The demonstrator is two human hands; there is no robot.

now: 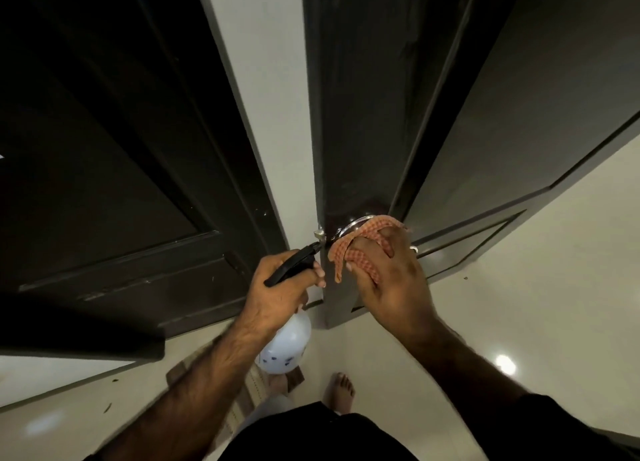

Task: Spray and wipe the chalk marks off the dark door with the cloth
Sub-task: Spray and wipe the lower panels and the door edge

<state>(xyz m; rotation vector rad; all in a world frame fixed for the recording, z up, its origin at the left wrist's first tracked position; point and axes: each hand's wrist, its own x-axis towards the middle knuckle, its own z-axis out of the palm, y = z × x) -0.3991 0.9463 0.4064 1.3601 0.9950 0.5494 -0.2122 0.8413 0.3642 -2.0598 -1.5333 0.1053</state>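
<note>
Head view, and the cloth (360, 249) is right at the middle, an orange checked rag bunched under the right hand (391, 280), fingers curled through its folds and pressing it to the door (360, 114) by the shiny handle (353, 223). It looks soft and limp, a loose tail hanging below the fingers, so I'd judge it weighs next to nothing and takes whatever shape the palm gives it. Best hold is a wad in the palm with the flat of the fingers behind it; a corner pinch would only flop about. The door is dark, hard and glossy, and damp cloth should slide easily over it. Chalk marks? Too dim to pick out here, though faint pale scuffs show higher up the door.

Out to the left hand (277, 287), clamped round the black trigger head of the bottle (285, 342), nozzle pointing at the door edge just beside the latch (319, 234). The two hands sit close together, not touching. The bottle is white, rounded, patterned with small dark specks, and opaque, so how full it is I can't tell. A rigid plastic body, I'd say, safest held by the neck as now, and likely to get slick if wet.

Below, a pale shiny floor (519, 252), a bare foot (341, 388) and a striped mat (242, 391).
</note>
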